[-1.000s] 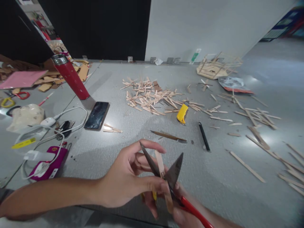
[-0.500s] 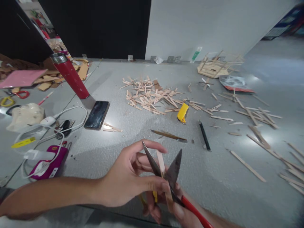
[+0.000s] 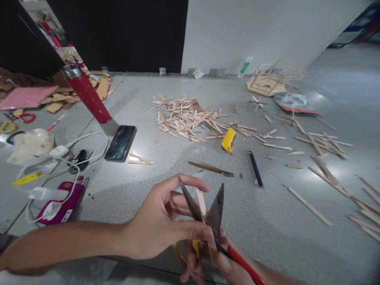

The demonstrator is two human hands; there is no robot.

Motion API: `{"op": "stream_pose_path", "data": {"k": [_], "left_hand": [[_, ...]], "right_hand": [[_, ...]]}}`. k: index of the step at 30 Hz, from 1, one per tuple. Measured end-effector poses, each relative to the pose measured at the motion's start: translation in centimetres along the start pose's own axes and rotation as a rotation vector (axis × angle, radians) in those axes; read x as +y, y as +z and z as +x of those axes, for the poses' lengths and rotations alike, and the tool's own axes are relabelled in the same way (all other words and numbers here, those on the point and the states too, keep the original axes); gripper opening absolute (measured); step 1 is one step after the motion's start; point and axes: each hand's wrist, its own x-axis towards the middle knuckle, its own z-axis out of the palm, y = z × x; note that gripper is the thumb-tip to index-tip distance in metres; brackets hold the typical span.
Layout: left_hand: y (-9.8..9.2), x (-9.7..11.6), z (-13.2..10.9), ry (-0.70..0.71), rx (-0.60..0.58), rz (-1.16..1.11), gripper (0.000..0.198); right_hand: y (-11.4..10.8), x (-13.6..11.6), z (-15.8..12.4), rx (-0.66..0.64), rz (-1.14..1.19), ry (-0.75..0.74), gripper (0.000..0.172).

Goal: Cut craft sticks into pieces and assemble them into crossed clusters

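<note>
My left hand [image 3: 162, 223] pinches a flat wooden craft stick [image 3: 201, 201] between thumb and fingers, near the table's front edge. The stick stands between the two spread blades of a pair of scissors [image 3: 217, 208]. My right hand [image 3: 224, 264], partly hidden behind the left thumb and the scissors, grips their handles, one red and one yellow. On the table just beyond my hands lie a thin brownish pointed strip [image 3: 211, 168] and a black pen-like tool [image 3: 255, 169].
A pile of short wooden pieces [image 3: 190, 118] lies mid-table beside a yellow cutter [image 3: 228, 138]. Longer sticks [image 3: 310, 206] are scattered on the right, below a stick-built frame [image 3: 264, 86]. On the left are a phone [image 3: 121, 143], a red bottle [image 3: 87, 95] and a purple power strip [image 3: 63, 202] with cables.
The scissor blades have drawn slightly closer together, the right-hand blade swinging a little left. My left hand and the craft stick stay almost in place.
</note>
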Motion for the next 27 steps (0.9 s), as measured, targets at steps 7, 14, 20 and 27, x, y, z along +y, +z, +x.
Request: {"op": "stream_pose_path", "data": {"k": [7,14,20,27], "left_hand": [[0.0,-0.1,-0.1,0.005,-0.021,0.003,0.05],[-0.1,-0.2,-0.1,0.023,-0.042,0.002,0.049],[-0.3,-0.3,0.1,0.048,-0.066,-0.01,0.047],[0.2,-0.4,-0.3,0.141,0.136,0.213,0.038]], "right_hand": [[0.0,-0.4,-0.3,-0.025,-0.072,-0.055,0.054],[-0.7,2.8,-0.2,0.047,-0.007,-0.175,0.05],[-0.8,2.9,0.0,0.027,0.012,-0.149,0.047],[-1.3,0.7,-0.4,0.033,-0.218,-0.237,0.046]]}}
